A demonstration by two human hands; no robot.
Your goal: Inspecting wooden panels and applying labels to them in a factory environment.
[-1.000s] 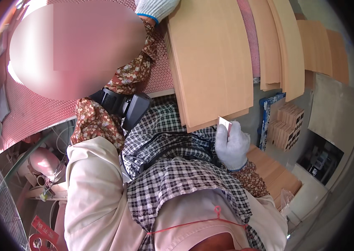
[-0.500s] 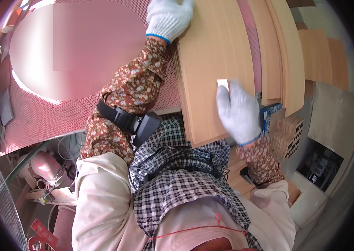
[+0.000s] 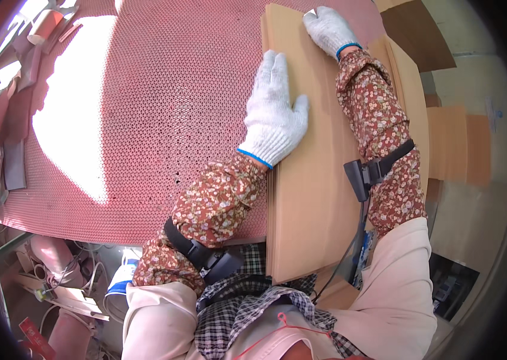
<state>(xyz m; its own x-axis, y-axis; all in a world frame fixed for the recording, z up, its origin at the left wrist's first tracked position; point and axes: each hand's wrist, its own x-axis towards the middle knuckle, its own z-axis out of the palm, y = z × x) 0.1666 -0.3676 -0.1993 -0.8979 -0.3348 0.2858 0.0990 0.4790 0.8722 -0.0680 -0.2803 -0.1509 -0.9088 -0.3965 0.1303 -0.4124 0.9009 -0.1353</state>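
Both hands (image 3: 274,108) lower on cardboard sheets (image 3: 310,198)

Your left hand (image 3: 274,111) lies flat, palm down, gloved fingers together and pointing away from you. Your right hand (image 3: 328,29) reaches farther out, arm nearly straight, fingers seemingly curled at the far edge. Both forearms wear floral sleeves and dark wrist straps.

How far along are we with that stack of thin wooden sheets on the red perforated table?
Done: the sheet stack lies flat on the red perforated table, its near end past the table edge. In hand: the left hand presses flat on its left side, and the right hand grips the far end. Left: more sheets lie beside it on the right, untouched.
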